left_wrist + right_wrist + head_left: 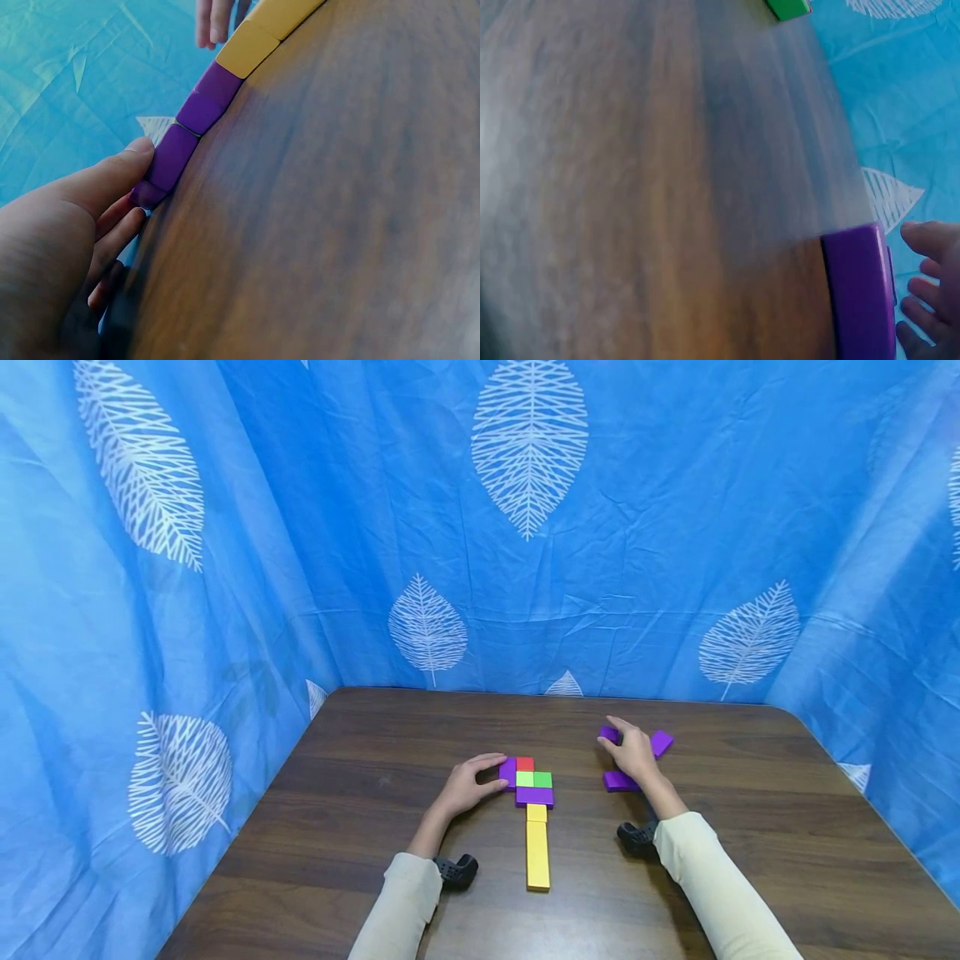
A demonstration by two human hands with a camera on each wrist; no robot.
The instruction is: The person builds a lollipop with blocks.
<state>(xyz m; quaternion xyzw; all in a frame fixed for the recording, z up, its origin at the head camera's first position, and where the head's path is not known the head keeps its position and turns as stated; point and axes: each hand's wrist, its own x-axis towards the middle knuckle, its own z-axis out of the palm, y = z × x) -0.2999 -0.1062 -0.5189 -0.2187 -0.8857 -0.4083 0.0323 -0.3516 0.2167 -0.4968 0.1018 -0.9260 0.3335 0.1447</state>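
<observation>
Flat coloured blocks lie joined edge to edge on the table. An upright purple block forms their left side, and my left hand pinches it between thumb and fingers. Beside it are a red block, a light green block and a green block. Below them lies a crosswise purple block, then a small yellow block and a long yellow block. My right hand, fingers apart and holding nothing, hovers among loose purple blocks, partly hiding them.
The loose purple pieces include one at the back and a slanted one to the right. A brown wooden table carries everything. A blue curtain with white leaf prints hangs behind its far edge and at both sides.
</observation>
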